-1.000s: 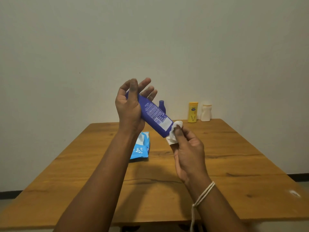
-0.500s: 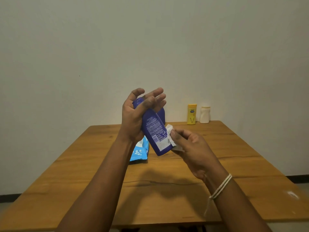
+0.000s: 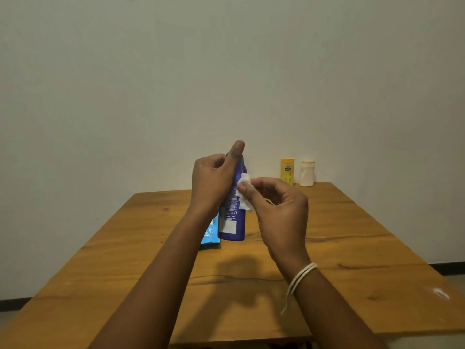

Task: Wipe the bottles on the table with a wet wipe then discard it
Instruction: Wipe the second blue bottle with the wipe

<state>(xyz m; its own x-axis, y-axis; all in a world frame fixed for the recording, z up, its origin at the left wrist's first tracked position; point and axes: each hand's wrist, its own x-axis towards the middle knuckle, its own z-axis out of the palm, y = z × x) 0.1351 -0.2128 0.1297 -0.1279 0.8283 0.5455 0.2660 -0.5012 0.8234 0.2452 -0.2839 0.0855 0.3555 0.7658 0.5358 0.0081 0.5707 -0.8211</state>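
Wiping is the step in hand: the blue bottle (image 3: 232, 217) is held above the bench (image 3: 352, 260), nearly upright with its printed back label facing the camera, and the crumpled white wet wipe (image 3: 244, 195) is pressed against its right side about halfway up. The left hand (image 3: 214, 182) is closed around the bottle's upper part, thumb stretched up along it. The right hand (image 3: 276, 212) pinches the wipe between thumb and forefinger, its other fingers loosely curled. Just behind the bottle and left forearm, a light-blue wipes pack (image 3: 210, 235) lies flat on the bench. At the far edge, against the wall, stand 2 more bottles just beside each other: a yellow bottle (image 3: 287, 171) and a white bottle (image 3: 307, 173), both apparently not yet wiped. By my reading the task is early. Next, the bottle likely needs turning in the left hand so the wipe can reach its unwiped faces, before it is set down and another picked up.
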